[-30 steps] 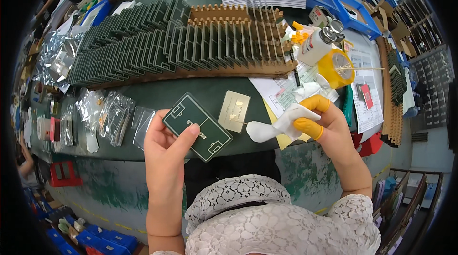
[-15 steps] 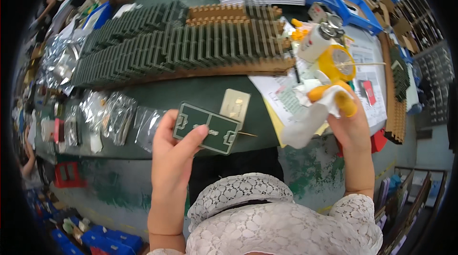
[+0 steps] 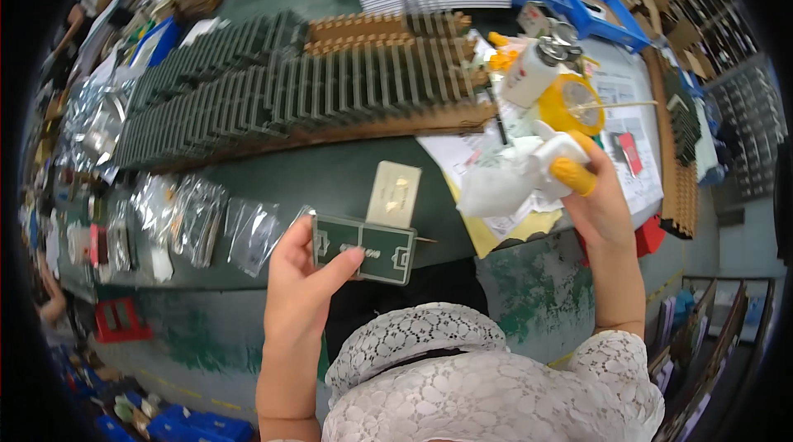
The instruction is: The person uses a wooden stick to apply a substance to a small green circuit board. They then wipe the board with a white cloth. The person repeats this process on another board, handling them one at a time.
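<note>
My left hand grips a dark green rectangular plate with pale field-like lines, its thumb pressed on the face. The plate is held near the table's front edge. Behind it lies a cream-coloured card, partly covered by the plate. A thin stick pokes out past the plate's right side. On the right, my right hand, with yellow finger covers on some fingers, is closed on a crumpled white cloth. The cloth hangs over papers and a yellow sheet, apart from the plate.
Brown slotted racks full of upright dark green plates stretch across the table. A white bottle with a metal top and a yellow tape roll stand at the right. Clear plastic bags lie left; blue trays sit far right.
The green plate has turned more level and come slightly nearer. My right hand has moved a little left and turned, bringing the white cloth up and to the left. The view has shifted slightly.
</note>
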The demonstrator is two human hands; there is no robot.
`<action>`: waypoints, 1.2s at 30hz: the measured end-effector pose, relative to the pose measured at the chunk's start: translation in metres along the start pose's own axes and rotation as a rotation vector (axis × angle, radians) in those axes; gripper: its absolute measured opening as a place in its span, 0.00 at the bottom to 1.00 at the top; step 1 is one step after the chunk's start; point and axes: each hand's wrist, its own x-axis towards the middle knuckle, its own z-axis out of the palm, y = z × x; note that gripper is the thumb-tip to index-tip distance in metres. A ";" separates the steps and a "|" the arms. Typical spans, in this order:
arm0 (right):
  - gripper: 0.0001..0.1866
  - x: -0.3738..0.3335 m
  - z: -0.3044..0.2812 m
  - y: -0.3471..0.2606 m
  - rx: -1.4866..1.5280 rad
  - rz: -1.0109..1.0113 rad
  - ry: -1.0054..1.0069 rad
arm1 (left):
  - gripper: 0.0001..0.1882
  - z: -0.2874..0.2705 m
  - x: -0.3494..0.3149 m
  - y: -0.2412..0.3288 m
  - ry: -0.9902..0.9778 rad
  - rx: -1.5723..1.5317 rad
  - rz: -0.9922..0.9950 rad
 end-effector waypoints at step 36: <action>0.10 0.027 -0.020 -0.018 -0.938 -0.525 0.134 | 0.09 -0.003 -0.016 0.003 0.043 -0.002 -0.114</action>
